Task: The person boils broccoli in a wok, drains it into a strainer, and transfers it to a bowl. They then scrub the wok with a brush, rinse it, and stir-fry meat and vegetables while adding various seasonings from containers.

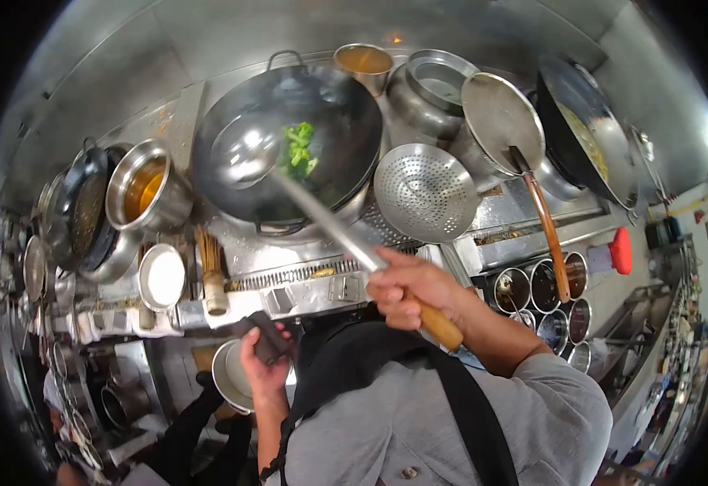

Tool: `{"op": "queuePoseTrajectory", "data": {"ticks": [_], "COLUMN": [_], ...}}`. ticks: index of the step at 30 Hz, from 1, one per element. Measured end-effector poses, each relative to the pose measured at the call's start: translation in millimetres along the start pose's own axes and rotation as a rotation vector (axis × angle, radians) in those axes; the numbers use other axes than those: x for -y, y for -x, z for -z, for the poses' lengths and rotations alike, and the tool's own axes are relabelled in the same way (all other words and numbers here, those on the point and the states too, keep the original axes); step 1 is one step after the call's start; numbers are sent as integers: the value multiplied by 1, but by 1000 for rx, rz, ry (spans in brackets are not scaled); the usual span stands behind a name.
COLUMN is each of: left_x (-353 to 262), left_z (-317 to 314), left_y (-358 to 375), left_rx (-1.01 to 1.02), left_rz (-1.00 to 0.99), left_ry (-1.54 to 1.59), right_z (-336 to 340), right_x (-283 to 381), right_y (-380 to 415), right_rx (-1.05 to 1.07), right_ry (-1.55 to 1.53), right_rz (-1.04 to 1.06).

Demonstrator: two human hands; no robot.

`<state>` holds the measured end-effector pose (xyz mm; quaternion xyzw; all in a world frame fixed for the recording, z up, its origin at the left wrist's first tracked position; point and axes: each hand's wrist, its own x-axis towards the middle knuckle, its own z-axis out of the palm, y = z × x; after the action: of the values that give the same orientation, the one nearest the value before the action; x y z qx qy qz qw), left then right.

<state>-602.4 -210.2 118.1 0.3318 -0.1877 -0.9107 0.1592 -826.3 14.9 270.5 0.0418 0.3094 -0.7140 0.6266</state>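
My right hand (414, 292) is closed around the wooden-ended handle of a long metal ladle (325, 217), whose blurred round bowl is over the left side of a large black wok (342, 105). Green broccoli florets (299, 150) lie in the wok, just right of the ladle's bowl. Low in front of the stove, my left hand (265, 373) grips a dark folded cloth (266, 338). Behind that hand is a white container (231, 377), partly hidden by the hand and wrist.
A perforated strainer (425, 193) and a wooden-handled fine sieve (503, 121) rest right of the wok. Pots of amber liquid stand left (145, 190) and behind (363, 61). Bamboo brushes (213, 275) lie along the front. Several sauce tins (544, 285) are at right; another person's legs (196, 429) show lower left.
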Motion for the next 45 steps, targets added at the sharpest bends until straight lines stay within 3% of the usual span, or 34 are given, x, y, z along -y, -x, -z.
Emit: {"op": "queuePoseTrajectory", "data": {"ticks": [5, 9, 12, 15, 18, 22, 23, 26, 27, 30, 34, 38, 41, 45], "left_x": [30, 38, 42, 43, 39, 33, 31, 22, 22, 19, 14, 6, 6, 7], "left_z": [-15, -31, -39, -37, -26, -21, -20, -16, -13, -9, -7, -14, -17, -28], "left_y": [5, 18, 25, 25, 18, 11, 9, 1, 0, -7, -12, -15, -17, -23], "left_rx": [36, 42, 23, -2, 49, 68, 68, 83, 86, 54, 73, 63, 63, 91], "left_rz": [39, 26, 45, 36, 68, 102, 119, 153, 163, 176, 175, 154, 169, 166], "left_ry": [-79, -123, -55, -86, -89, -89, -97, -160, -179, -235, -236, -217, -208, -219], "right_z": [23, 60, 55, 89, 53, 65, 58, 69, 74, 43, 58, 52, 45, 44], "right_x": [16, 49, 31, 55, 20, 37, 19, 28, 35, -1, 24, 10, 10, 5], "right_y": [-6, -12, -20, -30, -36, -38, -45, -44, -44, -64, -59, -78, -90, -90], "right_rx": [-117, 31, -132, 168, -132, 86, -113, -48, -30, -442, -440, -651, -577, -359], "right_ry": [46, -119, 78, -363, 63, -188, 67, 34, -103, 462, 724, 892, 951, 802], "right_rz": [143, 126, 179, 59, 201, 140, 252, 188, 177, 311, 318, 411, 352, 235]}}
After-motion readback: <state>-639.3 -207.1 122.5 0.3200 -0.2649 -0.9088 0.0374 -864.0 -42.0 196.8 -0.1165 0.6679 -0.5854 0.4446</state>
